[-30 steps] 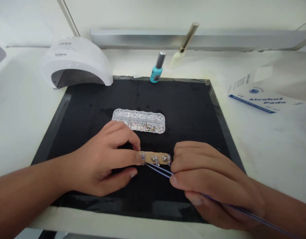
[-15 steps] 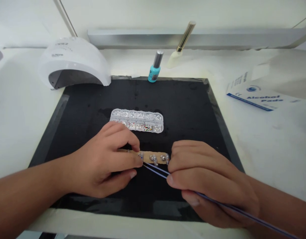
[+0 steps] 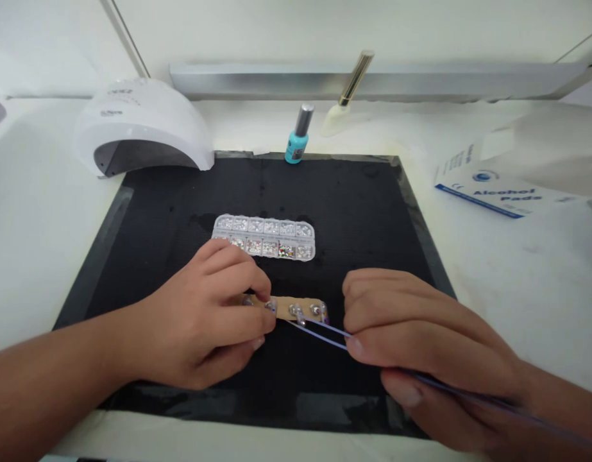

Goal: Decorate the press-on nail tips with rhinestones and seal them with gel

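Observation:
A tan strip [image 3: 284, 308] with several shiny nail-like pieces on it lies on the black mat. My left hand [image 3: 209, 317] pinches at the left part of the strip, its fingertips around one of the pieces and hiding the strip's left end. Thin purple tweezers [image 3: 324, 328] are held in my right hand [image 3: 430, 346], their tips apart and close to a piece near the strip's middle. Just beyond my left hand is a clear case [image 3: 264, 236] with small compartments of sparkling stones.
A white lamp [image 3: 144, 125] stands at the back left of the black mat [image 3: 363, 218]. At the back are a turquoise bottle [image 3: 296, 144] and a cream bottle with gold cap [image 3: 337, 119]. An alcohol pads box [image 3: 502, 179] lies on the right.
My right hand has moved to the right and slightly nearer, drawing the tweezer tips away from my left fingertips. My left hand has barely moved. The view has shifted a little.

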Available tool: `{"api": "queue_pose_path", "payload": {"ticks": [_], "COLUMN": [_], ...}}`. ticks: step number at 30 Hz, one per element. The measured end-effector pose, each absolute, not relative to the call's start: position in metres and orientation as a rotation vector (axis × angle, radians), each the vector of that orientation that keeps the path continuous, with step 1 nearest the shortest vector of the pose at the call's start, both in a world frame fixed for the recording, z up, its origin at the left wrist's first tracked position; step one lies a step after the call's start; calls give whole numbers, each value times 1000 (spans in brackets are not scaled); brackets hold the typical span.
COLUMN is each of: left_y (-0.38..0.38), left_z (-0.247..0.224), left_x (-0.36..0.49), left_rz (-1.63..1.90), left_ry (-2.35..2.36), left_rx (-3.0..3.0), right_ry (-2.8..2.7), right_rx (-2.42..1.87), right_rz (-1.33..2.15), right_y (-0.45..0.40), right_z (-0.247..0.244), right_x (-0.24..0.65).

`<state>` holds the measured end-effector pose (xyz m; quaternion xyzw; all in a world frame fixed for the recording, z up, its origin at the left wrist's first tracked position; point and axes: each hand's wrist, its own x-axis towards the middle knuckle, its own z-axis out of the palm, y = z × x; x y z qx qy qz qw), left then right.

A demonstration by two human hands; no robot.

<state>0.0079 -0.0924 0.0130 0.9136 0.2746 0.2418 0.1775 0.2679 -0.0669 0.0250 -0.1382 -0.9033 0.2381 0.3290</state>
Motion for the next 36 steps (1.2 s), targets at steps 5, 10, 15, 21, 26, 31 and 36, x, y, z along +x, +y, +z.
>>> {"api": "queue_pose_path", "payload": {"ticks": [5, 10, 15, 21, 26, 31, 36], "left_y": [-93, -91, -92, -92, -91, -93, -94], "left_z": [13, 13, 12, 12, 10, 10, 11], "left_x": [5, 5, 6, 6, 7, 7, 6], "left_rz": [709, 747, 721, 721, 733, 739, 734], "left_ry": [779, 786, 753, 760, 759, 765, 761], "left_rx": [2531, 2481, 2516, 2542, 2547, 2537, 2534], "right_ry": [-2337, -2320, -2272, -2240, -2242, -2214, -2205], "right_rx": [-387, -408, -420, -420, -422, -411, -407], "right_rz": [637, 633, 654, 665, 689, 689, 698], "right_y": [-66, -64, -62, -62, -62, -62, -59], "right_z": [25, 24, 20, 18, 18, 18, 17], "right_x": [270, 273, 275, 274, 274, 273, 270]}}
